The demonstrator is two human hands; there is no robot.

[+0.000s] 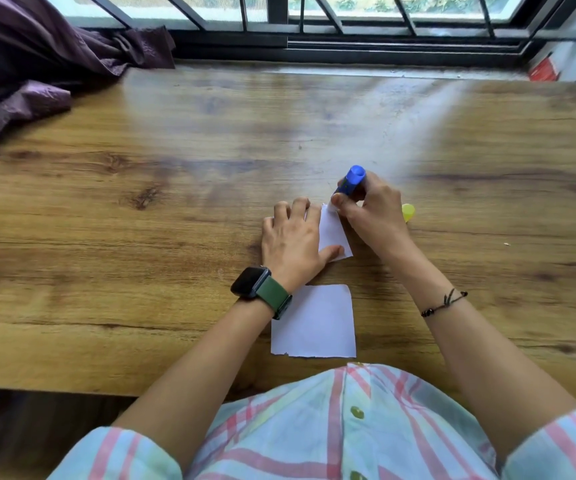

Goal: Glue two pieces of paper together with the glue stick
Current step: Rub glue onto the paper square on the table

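Head view: left hand [291,242] lies flat, fingers spread, pinning a paper piece [333,235] to the surface [175,188]. Right hand [371,211] — fingers wrapped around the tilted glue stick [350,181] — presses its tip onto the paper's far corner.

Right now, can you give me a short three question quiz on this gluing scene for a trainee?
1. True or false: the left hand presses flat on the far small white paper piece.
2. Which hand holds the blue plastic glue stick? A) left B) right
3. Fill in: the near white square paper piece lies untouched on the wooden ____.

Key: 1 true; 2 B; 3 table. The small yellow cap lies beside the right hand.
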